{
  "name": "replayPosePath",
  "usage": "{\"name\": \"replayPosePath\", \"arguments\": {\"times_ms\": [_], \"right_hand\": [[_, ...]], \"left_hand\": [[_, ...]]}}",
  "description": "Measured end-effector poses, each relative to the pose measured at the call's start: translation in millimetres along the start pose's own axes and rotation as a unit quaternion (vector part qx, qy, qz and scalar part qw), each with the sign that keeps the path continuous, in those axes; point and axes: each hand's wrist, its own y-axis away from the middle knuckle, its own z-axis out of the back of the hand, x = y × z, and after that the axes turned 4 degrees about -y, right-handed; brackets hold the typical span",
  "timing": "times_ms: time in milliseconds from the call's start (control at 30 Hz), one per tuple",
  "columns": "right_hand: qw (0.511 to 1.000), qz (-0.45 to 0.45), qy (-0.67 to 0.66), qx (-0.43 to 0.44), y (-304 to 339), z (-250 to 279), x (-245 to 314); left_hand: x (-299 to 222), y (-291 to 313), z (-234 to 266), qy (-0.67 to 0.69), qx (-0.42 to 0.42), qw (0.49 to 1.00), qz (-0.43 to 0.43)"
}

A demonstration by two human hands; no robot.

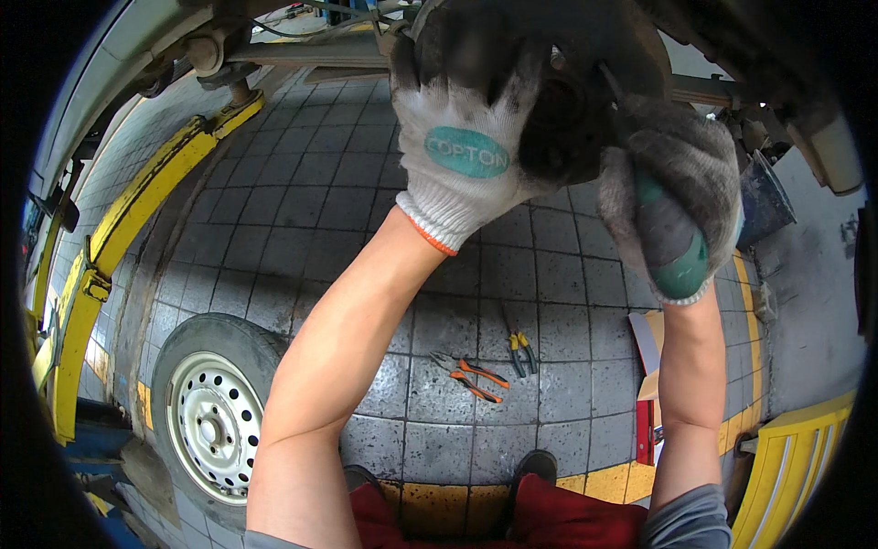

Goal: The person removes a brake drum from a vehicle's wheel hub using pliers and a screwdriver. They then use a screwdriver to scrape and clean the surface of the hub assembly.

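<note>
Above me hangs a dark, round wheel hub and brake assembly point(560, 110) under the vehicle. My left hand point(466, 128), in a white knit glove blackened at the fingers, reaches up against its left side. Those fingers are spread apart, and their tips fade into the dark part. On the right, my gloved right hand point(679, 174) is closed round a screwdriver point(681, 261) with a green and dark grey handle. Its dark shaft points up and left toward the assembly; the tip is hard to make out.
A wheel with tyre point(212, 416) stands at lower left. Orange-handled pliers point(477, 377) and yellow-green-handled pliers point(522, 354) lie on the tiled floor point(448, 448). A yellow lift arm point(137, 210) runs along the left. A yellow rack point(796, 476) and dark bucket point(766, 199) stand right.
</note>
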Motion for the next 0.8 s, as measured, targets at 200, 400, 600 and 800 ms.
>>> {"name": "replayPosePath", "arguments": {"times_ms": [200, 400, 600, 800], "right_hand": [[0.97, 0.014, 0.242, 0.036, -16, 17, -15], [0.997, -0.039, 0.058, -0.03, -8, 5, -1], [1.0, 0.022, 0.015, 0.01, -3, 5, -3], [0.992, 0.006, 0.122, 0.017, -14, 15, -30]], "left_hand": [[3, 6, -1, -0.024, 0.074, 0.997, 0.026], [1, -8, 6, 0.022, 0.059, 0.998, 0.026], [-1, -10, 1, -0.025, 0.041, 0.999, -0.003], [11, 8, -12, -0.017, 0.056, 0.998, 0.002]]}}
